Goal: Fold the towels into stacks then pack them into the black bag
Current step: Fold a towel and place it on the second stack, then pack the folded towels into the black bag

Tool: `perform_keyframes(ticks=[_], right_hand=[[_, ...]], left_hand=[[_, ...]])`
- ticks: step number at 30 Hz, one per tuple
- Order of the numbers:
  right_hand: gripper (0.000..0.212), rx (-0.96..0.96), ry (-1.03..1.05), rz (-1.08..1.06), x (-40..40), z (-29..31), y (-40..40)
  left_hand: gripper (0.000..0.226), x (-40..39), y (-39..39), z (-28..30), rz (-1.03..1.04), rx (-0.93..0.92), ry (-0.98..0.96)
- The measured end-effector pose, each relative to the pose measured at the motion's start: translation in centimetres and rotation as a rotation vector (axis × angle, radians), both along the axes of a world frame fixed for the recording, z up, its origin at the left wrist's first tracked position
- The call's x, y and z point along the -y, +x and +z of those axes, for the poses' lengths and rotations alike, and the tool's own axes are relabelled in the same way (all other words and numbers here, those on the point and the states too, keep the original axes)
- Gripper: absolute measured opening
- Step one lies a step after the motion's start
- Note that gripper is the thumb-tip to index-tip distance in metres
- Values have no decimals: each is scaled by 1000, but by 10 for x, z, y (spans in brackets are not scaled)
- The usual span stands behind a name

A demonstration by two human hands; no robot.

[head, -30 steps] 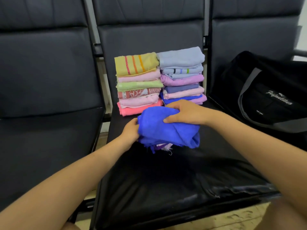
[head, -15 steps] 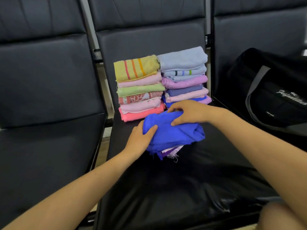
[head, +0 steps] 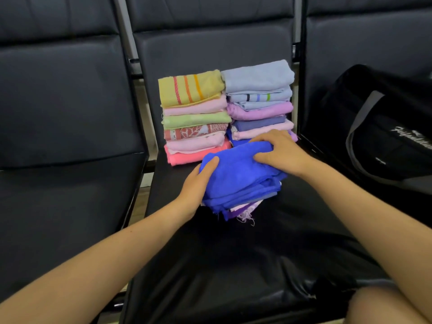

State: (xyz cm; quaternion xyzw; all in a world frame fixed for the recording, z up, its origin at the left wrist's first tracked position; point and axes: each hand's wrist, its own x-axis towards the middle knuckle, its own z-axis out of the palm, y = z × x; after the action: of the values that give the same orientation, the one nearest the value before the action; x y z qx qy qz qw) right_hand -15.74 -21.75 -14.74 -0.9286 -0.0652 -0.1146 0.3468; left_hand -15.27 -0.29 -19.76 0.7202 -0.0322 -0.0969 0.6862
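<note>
Left grip [head: 197, 183]: only the thumb shows on the blue towel [head: 238, 174]; the fingers are hidden behind its left side.
Right grip [head: 278, 153]: fingertips are buried in a fold of the blue towel.
Pile under the blue towel: just purple and white frayed edges [head: 243, 210] stick out, and the number of pieces cannot be told.
Right stack [head: 259, 101]: the lowest layers are covered by the right grip and the blue towel.
Black bag [head: 383, 127]: cut off by the right edge; its white lettering [head: 411, 136] is cut short and too blurred to read; whether it is open cannot be told.
Knee [head: 383, 307]: cut off at the bottom right corner.
</note>
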Motion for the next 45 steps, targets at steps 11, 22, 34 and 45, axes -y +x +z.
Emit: perform_keyframes(ticks=[11,22,34,45], right_hand=[[51,-726,655,-74,16,-45,3],[27,-762,894,-15,-7,-56,-41],[48,-432,1188,72,36,4,-96],[43,-93,1182,131,155,132,-99]], left_hand=[[81,16,-6,-21,172,-386,-69],[56,0,-12,-16,4,-364,-220],[66,60,-37,47,-121,-130,-298],[48,179,-34,170,-330,-83,-281]])
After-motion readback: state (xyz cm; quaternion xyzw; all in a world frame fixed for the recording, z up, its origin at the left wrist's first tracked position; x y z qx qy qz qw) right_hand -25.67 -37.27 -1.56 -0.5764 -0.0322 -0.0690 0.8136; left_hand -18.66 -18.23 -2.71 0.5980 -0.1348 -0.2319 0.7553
